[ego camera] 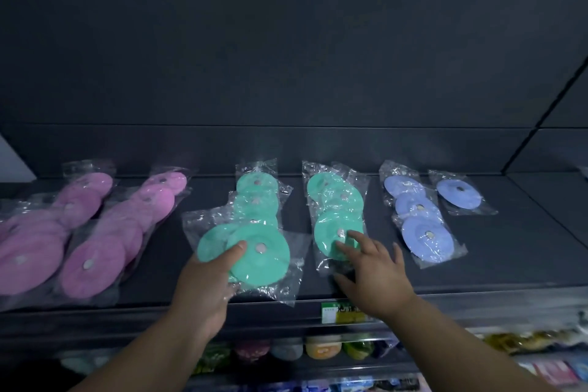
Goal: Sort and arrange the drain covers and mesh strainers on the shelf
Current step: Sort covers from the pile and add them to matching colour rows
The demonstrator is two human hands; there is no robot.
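Note:
Round drain covers in clear bags lie in colour rows on the dark shelf (pixel 477 267). Pink covers (pixel 95 251) fill two rows at the left. Green covers (pixel 257 197) form two rows in the middle. Blue covers (pixel 426 237) lie at the right. My left hand (pixel 206 283) grips a bagged green cover (pixel 261 259) at the front of the left green row, thumb on top. My right hand (pixel 372 270) reaches with spread fingers and touches the front green cover (pixel 327 234) of the right green row.
A single blue cover (pixel 459 194) lies apart at the far right. A green price label (pixel 337 312) sits on the shelf's front edge. Coloured packaged goods (pixel 321 347) fill the lower shelves. A dark back panel rises behind the rows.

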